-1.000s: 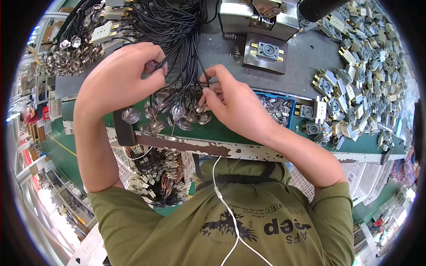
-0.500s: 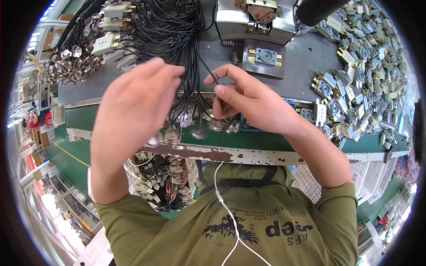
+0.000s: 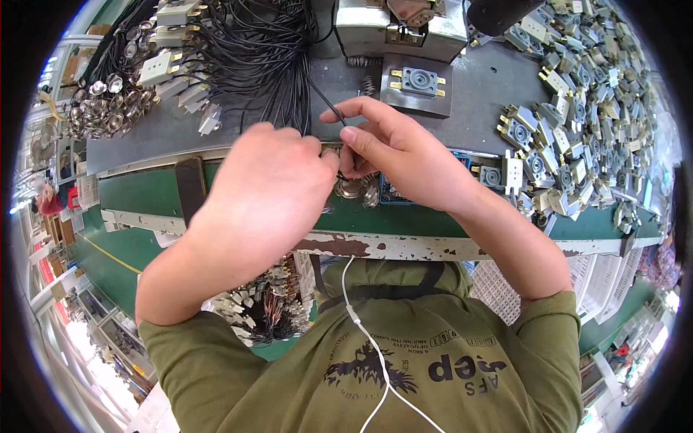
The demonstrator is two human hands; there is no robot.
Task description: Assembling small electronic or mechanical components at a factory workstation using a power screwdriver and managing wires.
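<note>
My right hand [image 3: 415,162] is closed with thumb and index finger pinching a black cable [image 3: 323,96] that comes off the bundle of black cables [image 3: 291,97]. Curled and slightly blurred, my left hand [image 3: 271,184] meets the right fingertips near the cable's lower part. Whatever its fingers grip is hidden behind the knuckles. Under the hands, a few round metal caps [image 3: 351,188] show beside a blue tray [image 3: 404,200] of small parts.
A metal press [image 3: 354,29] stands behind a block holding a grey switch body [image 3: 419,81]. Loose switch bodies [image 3: 556,159] are heaped at the right. Wired switches [image 3: 159,67] and round metal caps [image 3: 108,112] lie at the left. The bench's chipped edge [image 3: 404,249] runs in front of me.
My left hand has swung right and its fingers have curled in against the right fingertips. It now covers several hanging metal caps. My right hand keeps its pinch on the cable.
</note>
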